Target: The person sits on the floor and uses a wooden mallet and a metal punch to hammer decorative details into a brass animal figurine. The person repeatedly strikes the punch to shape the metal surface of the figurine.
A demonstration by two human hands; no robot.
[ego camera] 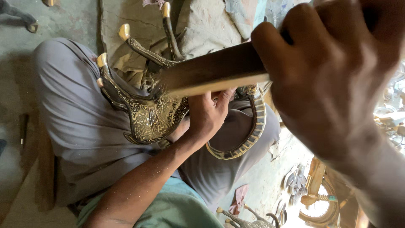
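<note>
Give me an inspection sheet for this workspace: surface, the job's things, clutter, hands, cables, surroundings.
Surface: grey-trousered lap, with a worn beige cloth sheet and dusty concrete floor beyond it.
Job's things: ornate dark-and-gold engraved metal piece with gold-tipped prongs rests on the lap; long dark flat tool lies across it.
Clutter: second pronged metal piece, pink rag, round metal frame.
Hands: left hand grips the engraved piece; right hand is closed around the tool.
Cables: nothing seen.
Surroundings: bright, blurred heap at the right edge; contents unclear.
</note>
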